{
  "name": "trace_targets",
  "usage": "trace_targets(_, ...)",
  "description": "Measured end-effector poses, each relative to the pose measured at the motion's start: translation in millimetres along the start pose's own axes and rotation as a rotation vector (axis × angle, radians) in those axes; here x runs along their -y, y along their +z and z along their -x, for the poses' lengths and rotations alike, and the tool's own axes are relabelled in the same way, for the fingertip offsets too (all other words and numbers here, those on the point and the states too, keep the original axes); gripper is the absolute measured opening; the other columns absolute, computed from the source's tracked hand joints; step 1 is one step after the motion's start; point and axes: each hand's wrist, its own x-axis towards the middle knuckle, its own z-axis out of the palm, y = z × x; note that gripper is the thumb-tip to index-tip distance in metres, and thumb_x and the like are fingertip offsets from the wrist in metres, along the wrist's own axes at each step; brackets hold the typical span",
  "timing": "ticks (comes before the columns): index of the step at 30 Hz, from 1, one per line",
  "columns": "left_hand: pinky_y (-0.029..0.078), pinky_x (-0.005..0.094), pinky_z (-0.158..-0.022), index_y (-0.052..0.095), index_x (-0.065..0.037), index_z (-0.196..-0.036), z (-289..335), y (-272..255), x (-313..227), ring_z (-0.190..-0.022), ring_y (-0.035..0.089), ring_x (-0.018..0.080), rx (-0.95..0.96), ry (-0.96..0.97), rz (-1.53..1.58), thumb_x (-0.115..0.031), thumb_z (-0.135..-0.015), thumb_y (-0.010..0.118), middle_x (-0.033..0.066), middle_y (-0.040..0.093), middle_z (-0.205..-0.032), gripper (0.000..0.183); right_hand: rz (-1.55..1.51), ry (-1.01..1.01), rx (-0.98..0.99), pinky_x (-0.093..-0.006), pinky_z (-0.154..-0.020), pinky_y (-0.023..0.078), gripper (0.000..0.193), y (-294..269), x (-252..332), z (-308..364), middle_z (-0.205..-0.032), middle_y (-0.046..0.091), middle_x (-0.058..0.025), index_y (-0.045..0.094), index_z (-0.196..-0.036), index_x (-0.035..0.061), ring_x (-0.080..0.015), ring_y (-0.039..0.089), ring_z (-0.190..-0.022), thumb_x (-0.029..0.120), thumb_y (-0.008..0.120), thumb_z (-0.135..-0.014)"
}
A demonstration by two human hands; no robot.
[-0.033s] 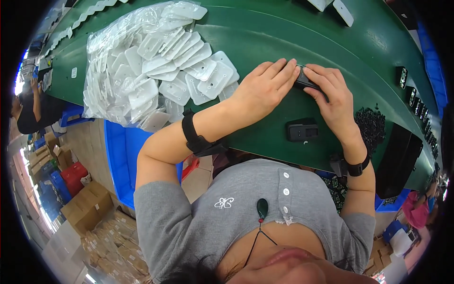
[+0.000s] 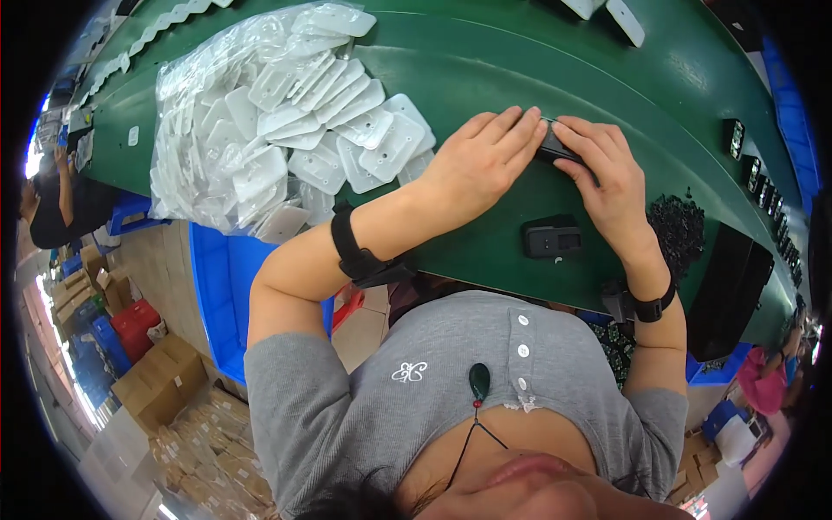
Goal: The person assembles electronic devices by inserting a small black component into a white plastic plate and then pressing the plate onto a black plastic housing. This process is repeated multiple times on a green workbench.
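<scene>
A small black plastic case lies between my two hands over the green table. My left hand has its fingers pressed together, with the tips against the case's left end. Thumb and fingers of my right hand grip the case from the right. My hands cover much of it, so its upper face shows only in part. Nearer to me lies a second black case with a recessed window, beside a tiny pale scrap.
White plates spill from a clear bag on the left. A heap of small black parts and a black box stand right of my right forearm. Black cases with circuit boards line the right edge. A blue bin sits below the table.
</scene>
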Motion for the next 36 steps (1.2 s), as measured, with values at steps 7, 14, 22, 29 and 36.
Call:
trace_targets(7,0.043,0.0374,-0.096,0.057,-0.002,-0.127,4.6,2.7,16.6,-0.117,0.056,0.0248,-0.050,-0.025,0.154,-0.004,-0.077,0.055,0.0095,0.058,-0.130,0.050,-0.028,0.023,0.019,-0.0342,-0.083,0.051,0.036,-1.4,7.5,-5.8,-0.111,0.066,-0.0065,0.066,-0.110,0.0063,-0.0252,0.060,-0.097,0.005,0.072,-0.075)
trace_targets(14,0.043,0.0369,-0.096,0.059,-0.005,-0.126,1.0,1.7,21.3,-0.117,0.056,0.0243,-0.051,-0.066,0.261,0.003,-0.076,0.055,0.0076,0.060,-0.128,0.051,0.146,-0.010,0.026,-0.0344,-0.080,0.051,0.034,-2.1,13.6,-7.8,-0.109,0.066,-0.0045,0.065,-0.110,0.0063,-0.0246,0.060,-0.097,0.007,0.071,-0.077)
trace_targets(22,0.044,0.0364,-0.096,0.058,-0.003,-0.127,4.2,2.9,11.7,-0.118,0.054,0.0225,-0.051,-0.019,0.102,-0.002,-0.077,0.057,0.0079,0.057,-0.131,0.050,0.180,-0.084,-0.084,-0.0349,-0.081,0.051,0.039,11.3,0.3,1.7,-0.111,0.066,-0.0059,0.065,-0.114,0.0075,-0.0261,0.061,-0.096,0.005,0.071,-0.076)
trace_targets(29,0.044,0.0358,-0.095,0.057,0.003,-0.124,1.6,5.8,6.8,-0.115,0.055,0.0257,-0.047,0.020,-0.012,-0.014,-0.075,0.064,0.0130,0.057,-0.127,0.053,0.121,-0.042,-0.090,-0.0349,-0.081,0.051,0.039,18.0,2.2,4.3,-0.111,0.066,-0.0073,0.066,-0.113,0.0076,-0.0268,0.060,-0.097,0.004,0.072,-0.075)
trace_targets(36,0.046,0.0343,-0.082,0.060,0.004,-0.104,-21.9,17.4,6.6,-0.093,0.059,0.0251,-0.120,0.019,-0.115,-0.023,-0.069,0.071,0.0135,0.060,-0.102,0.046,-0.230,0.189,0.154,-0.0322,-0.088,0.047,0.031,-12.8,-14.9,-19.8,-0.107,0.066,-0.0084,0.065,-0.115,0.0040,-0.0222,0.060,-0.100,0.007,0.065,-0.085)
